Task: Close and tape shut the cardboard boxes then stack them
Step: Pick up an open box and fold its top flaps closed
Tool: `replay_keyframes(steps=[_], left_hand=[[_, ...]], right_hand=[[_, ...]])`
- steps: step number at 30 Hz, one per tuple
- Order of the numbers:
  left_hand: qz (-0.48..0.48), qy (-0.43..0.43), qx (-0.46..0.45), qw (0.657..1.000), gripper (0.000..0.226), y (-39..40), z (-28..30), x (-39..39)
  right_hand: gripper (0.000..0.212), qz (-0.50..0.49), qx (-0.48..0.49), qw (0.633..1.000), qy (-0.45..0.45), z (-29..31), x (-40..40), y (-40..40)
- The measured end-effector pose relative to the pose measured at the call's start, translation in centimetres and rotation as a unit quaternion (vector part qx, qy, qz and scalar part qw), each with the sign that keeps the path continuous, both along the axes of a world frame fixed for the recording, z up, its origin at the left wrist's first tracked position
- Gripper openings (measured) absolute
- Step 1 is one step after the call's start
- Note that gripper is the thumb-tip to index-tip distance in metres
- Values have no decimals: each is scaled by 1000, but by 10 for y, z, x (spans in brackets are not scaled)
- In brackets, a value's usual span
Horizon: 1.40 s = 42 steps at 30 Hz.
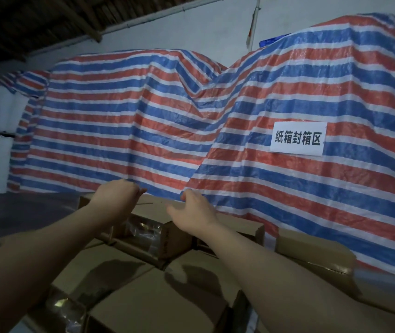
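Boxes [143, 280] are sitting low in frame before a striped tarp [215, 116]. Both hands, left [117, 200] and right [195, 213], are reaching onto the far box [154, 205]; left fingers curled, right fingers hidden, grip unclear.

- We have one view only, from a wide-angle camera worn on the head.
- We look forward and slightly down, over both forearms reaching away from us.
- The boxes [143, 296] sit close below; a striped tarp [287, 97] fills the view just beyond.
- Straight lines bend near the edges.
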State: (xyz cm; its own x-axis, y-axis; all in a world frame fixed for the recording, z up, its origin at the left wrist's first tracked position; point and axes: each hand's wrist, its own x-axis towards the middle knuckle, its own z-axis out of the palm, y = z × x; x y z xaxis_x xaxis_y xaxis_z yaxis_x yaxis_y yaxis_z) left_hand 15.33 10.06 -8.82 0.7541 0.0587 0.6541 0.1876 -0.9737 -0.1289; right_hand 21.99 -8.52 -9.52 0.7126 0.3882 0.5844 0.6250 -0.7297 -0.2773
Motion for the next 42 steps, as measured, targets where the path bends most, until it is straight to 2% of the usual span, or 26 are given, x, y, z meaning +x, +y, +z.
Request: replay_keyframes(steps=[2, 4, 6, 8, 10, 12, 16, 21, 25, 29, 33, 36, 42], left_hand=[[5, -7, -23, 1000, 39, 6, -8, 10], [10, 4, -39, 999, 50, 10, -19, 26], [6, 32, -18, 999, 72, 15, -29, 46], [-17, 45, 7, 999, 76, 19, -34, 61], [-40, 78, 36, 995, 73, 24, -38, 72], [-36, 113, 61, 991, 72, 28, -43, 79], [-21, 110, 24, 993, 73, 35, -51, 85], [-23, 62, -74, 995, 58, 43, -52, 81], [-71, -51, -166, 982, 40, 44, -40, 69], [-125, -124, -304, 936, 43, 40, -16, 46], [-176, -161, -386, 891, 19, 38, 5, 17], [-237, -141, -467, 840, 8, 28, 14, -7], [-311, -72, -593, 739, 26, -27, 47, -54]], right_hand=[[57, -15, -66, 998, 3, -3, 14, 14], [77, -24, -109, 994, 2, -10, 25, 27], [86, -12, -125, 992, 5, -19, 34, 35], [86, -9, -141, 990, 4, -28, 41, 42], [81, -15, -160, 987, 5, -35, 43, 48], [66, -17, -167, 986, 3, -41, 40, 52], [16, -12, -117, 993, -24, -44, 33, 57], [9, -30, -92, 993, -62, -44, 27, 58], [7, -15, -22, 999, -40, -26, 24, 51], [11, 5, -3, 1000, -20, 3, 11, 42], [9, 20, 16, 999, -19, 37, -13, 26], [16, 22, 26, 999, -13, 62, -35, 5], [18, 16, 79, 996, 25, 91, -83, -51]])
